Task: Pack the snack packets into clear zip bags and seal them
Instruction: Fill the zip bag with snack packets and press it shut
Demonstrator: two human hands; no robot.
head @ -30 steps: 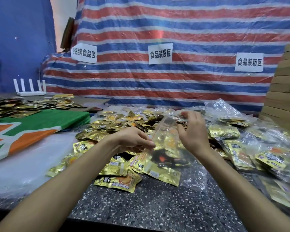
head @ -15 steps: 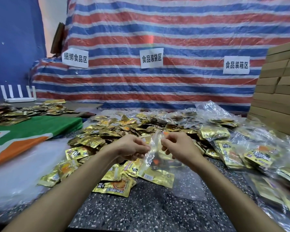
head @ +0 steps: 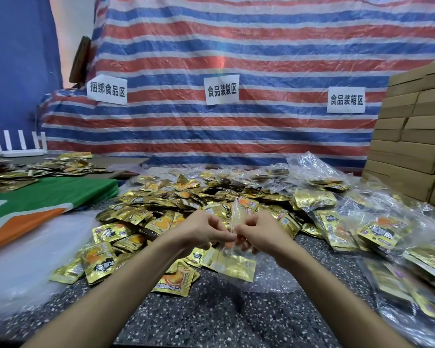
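Both hands meet above the near middle of the dark speckled stone table [head: 211,317]. The left hand [head: 199,231] and the right hand [head: 263,233] have their fingers curled in, and each pinches the small clear plastic zip bag [head: 239,213]. The bag stands upright between them, its upper end rising above the knuckles. It looks flat and empty to me, though the film is too sheer to be sure.

The heap of loose gold foil snack packets [head: 176,204] spreads from the table's centre toward its far edge, and a few lie just under the wrists. Toward the right edge sit clear bags already filled with gold packets [head: 337,222]. Beyond them, stacked brown cardboard boxes [head: 412,151] rise at the far right corner. A green and orange cloth [head: 48,199] covers the left side.

My reading is that a fresh bag is being worked open and nothing has been loaded into it yet. The next move calls for rubbing the two clinging layers apart at the zip. One hand should then hold one lip so the mouth gapes. The other hand is then free to take a packet from the heap right beneath it.
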